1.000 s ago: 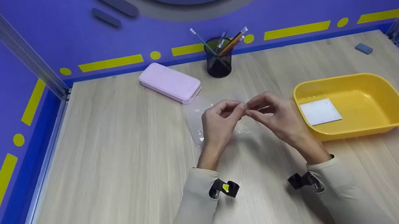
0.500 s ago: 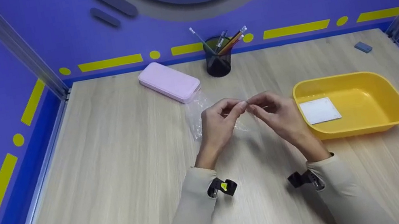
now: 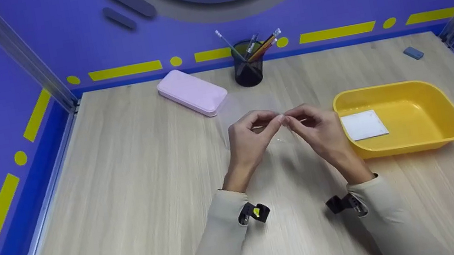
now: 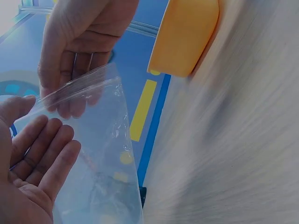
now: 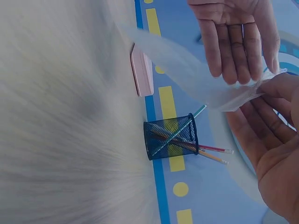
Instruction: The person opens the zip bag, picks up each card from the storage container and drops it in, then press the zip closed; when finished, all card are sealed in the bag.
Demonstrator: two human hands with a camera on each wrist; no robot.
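- Transparent thin plastic bag (image 4: 110, 140) hangs from the fingertips over the middle of the large table with pale wood grain (image 3: 125, 187); whether its lower end touches the table, I cannot tell.
- Yellow rectangular tray with rounded corners (image 3: 422, 121) stands to the right of the hands. Neither hand grasps it, so the attention is, I judge, only on the bag.
- Left hand (image 3: 248, 140) pinches the upper edge of the bag between the thumb and a fingertip, while its other fingers are loosely extended.
- Right hand (image 3: 318, 127) pinches the same edge just beside, so that the fingertips of both hands nearly meet.
- About the progress: the bag is already lifted and gripped on two sides. I see no clear gap between its layers, so the opening of its mouth seems not yet done, but the fingers hide this place. No content shows through the plastic.
- Pink oblong pencil case (image 3: 192, 91) lies closed beyond the left hand, near the bag.
- Black mesh cup (image 3: 249, 72) stands upright at the back with pencils (image 3: 262, 49) in it, apart from the hands.
- White square flat piece (image 3: 364, 125) lies in the left part of the tray, outside the bag.
- Small blue-grey block (image 3: 413, 53), perhaps an eraser, lies far at the right back, untouched.
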